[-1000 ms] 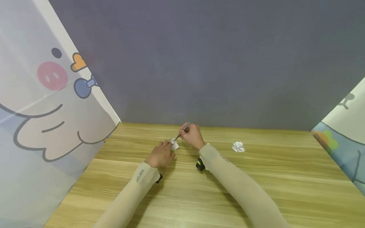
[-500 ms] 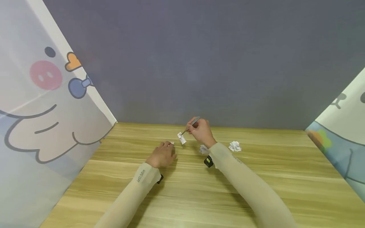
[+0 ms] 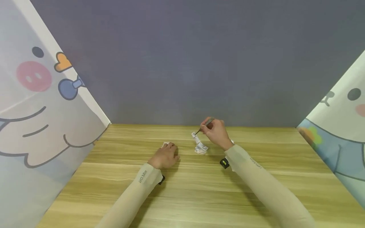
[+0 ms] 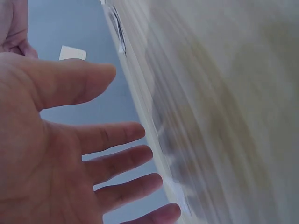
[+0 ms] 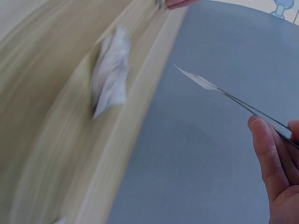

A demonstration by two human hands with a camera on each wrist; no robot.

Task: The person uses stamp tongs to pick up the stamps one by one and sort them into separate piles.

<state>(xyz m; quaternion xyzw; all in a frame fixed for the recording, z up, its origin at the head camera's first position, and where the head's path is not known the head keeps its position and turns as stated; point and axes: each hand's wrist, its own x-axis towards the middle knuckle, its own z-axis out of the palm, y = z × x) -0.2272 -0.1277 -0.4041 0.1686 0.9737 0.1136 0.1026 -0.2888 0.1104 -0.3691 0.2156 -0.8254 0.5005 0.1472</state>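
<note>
My right hand [image 3: 216,133] pinches a pair of metal tweezers [image 3: 209,121] between thumb and fingers. A small white printed paper slip [image 3: 195,137] hangs from the tweezer tips, raised off the table, as the right wrist view shows with the slip [image 5: 198,80] seen almost edge-on. Just in front of it in the head view lies a small pile of similar white slips [image 3: 201,148]. On the left, my left hand [image 3: 165,156] hovers or rests low over the table with its fingers spread and relaxed. Its fingertips partly cover more white slips [image 3: 165,144].
The wooden table [image 3: 182,190] meets a grey back wall [image 3: 182,63]. Cartoon-printed panels [image 3: 37,126] stand at both sides. A bit of white paper [image 3: 232,142] shows behind my right wrist.
My right hand has lifted a slip with the tweezers from beside the left hand and carried it right, to above the middle pile. The left hand has stayed nearly in place.
</note>
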